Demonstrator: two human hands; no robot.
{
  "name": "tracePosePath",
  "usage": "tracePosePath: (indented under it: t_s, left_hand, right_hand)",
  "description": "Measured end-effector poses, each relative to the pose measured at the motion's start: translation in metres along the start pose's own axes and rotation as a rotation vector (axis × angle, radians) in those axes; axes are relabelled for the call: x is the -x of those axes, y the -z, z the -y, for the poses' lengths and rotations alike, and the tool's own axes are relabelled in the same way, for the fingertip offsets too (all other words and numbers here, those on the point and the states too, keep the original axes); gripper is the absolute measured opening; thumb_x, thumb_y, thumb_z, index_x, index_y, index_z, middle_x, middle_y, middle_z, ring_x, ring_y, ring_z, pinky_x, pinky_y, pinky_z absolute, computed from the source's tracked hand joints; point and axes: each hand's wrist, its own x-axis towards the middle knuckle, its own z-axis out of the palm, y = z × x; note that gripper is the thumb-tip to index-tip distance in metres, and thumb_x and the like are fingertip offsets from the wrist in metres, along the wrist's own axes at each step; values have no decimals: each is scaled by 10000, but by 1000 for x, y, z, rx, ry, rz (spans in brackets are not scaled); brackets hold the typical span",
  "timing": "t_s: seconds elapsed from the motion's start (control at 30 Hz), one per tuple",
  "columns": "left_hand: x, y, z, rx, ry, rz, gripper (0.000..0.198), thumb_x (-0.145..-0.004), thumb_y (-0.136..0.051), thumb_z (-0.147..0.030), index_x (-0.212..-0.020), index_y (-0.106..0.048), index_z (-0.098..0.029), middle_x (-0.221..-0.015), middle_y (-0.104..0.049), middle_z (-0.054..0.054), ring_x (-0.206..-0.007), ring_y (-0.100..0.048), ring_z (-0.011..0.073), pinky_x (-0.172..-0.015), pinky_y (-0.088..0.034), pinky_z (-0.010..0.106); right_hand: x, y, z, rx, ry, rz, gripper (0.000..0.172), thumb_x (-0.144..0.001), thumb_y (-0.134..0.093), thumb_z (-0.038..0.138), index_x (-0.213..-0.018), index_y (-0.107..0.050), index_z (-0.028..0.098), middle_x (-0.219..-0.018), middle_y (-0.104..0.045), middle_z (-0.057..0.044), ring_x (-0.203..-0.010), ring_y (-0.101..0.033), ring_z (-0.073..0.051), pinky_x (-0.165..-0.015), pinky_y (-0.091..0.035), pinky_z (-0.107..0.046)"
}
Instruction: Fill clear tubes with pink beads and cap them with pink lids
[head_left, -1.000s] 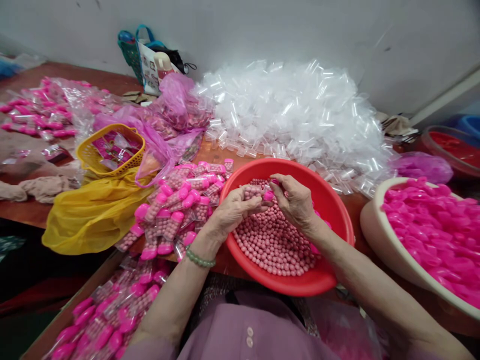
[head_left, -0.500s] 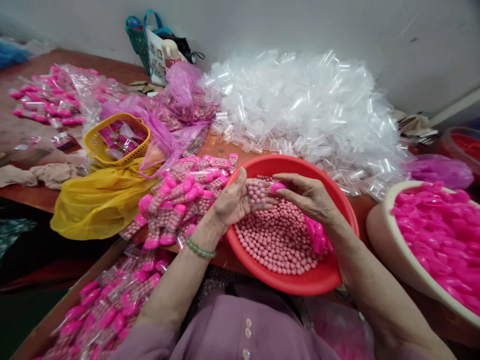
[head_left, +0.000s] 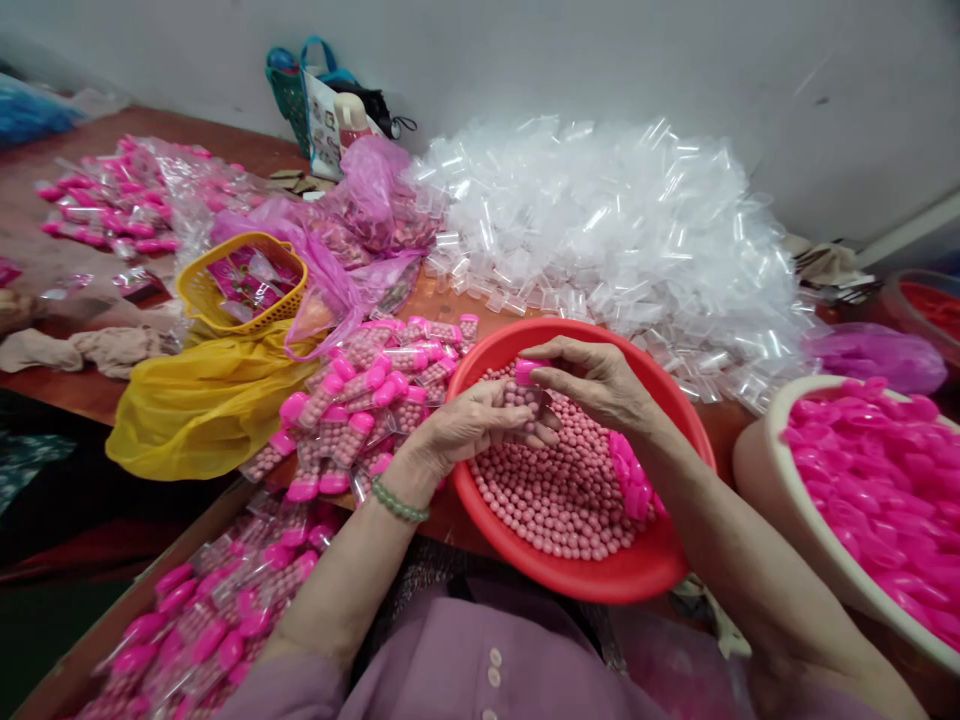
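Note:
My left hand (head_left: pixel 480 418) is closed around a small clear plastic container (head_left: pixel 519 397) filled with pink beads. Pinched in the fingers of my right hand (head_left: pixel 592 378) is a bright pink cap (head_left: pixel 526 371), which sits at the mouth of the container; whether it is fully seated I cannot tell. Both hands are above a red basin (head_left: pixel 585 585) of loose pink beads (head_left: pixel 551 500). Several more pink caps (head_left: pixel 631 475) lie on the beads at the basin's right side.
Filled capped containers (head_left: pixel 352 400) are heaped left of the basin, with more (head_left: pixel 202 610) lower down. Behind lies a large pile of clear empty containers (head_left: pixel 600 220). A cream tub (head_left: pixel 757 450) of pink caps (head_left: pixel 877 500) stands right. A yellow basket (head_left: pixel 187 290) sits left.
My right hand has moved left, bringing the cap from beside the container onto its mouth. My left hand has turned the container more upright.

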Motion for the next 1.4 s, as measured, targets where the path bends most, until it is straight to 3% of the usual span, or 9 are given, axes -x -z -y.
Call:
tracePosePath:
  t_s: [0.4,0.8,0.97,1.2,1.4]
  left_hand:
    - [1,3,-4,18,93,114,249,-798,-716,-291,-897,-701,-63,-862,-728,151,-737,-700,165,-701,-563,239]
    - [2,1,-6,96,96,62,312,-737,-769,-287,-955,-656,-94,-862,-725,126,-736,-713,186,-646,-569,242]
    - [2,1,-5,91,84,49,314,-742,-769,-276,-973,-659,-95,-862,-723,116,-740,-715,179,-649,-572,231]
    - [1,3,-4,18,91,68,277,-782,-731,-298,-924,-667,-69,-878,-718,148,-742,-702,173,-669,-569,241]
    - [1,4,-4,31,90,120,316,-765,-746,-319,-928,-659,-62,-850,-720,145,-732,-705,174,-681,-570,241]
  right_hand:
    - [0,-3,-1,-79,-17,60,248,-784,-748,391,-952,-755,209,-878,-737,-36,-793,-677,-165,-716,-564,-290]
    - [4,25,-10,203,163,-4,196,-798,-744,380,-931,-768,239,-895,-740,-49,-822,-676,-189,-743,-554,-330]
    - [6,23,-13,152,141,-61,193,-788,-761,331,-959,-763,242,-904,-739,-43,-831,-673,-185,-747,-548,-324]
    - [2,7,-1,45,134,38,190,-798,-753,320,-969,-764,236,-898,-743,-36,-806,-675,-161,-732,-543,-293]
    - [1,12,1,57,150,116,185,-804,-747,322,-961,-769,227,-905,-746,-47,-822,-681,-168,-759,-562,-289]
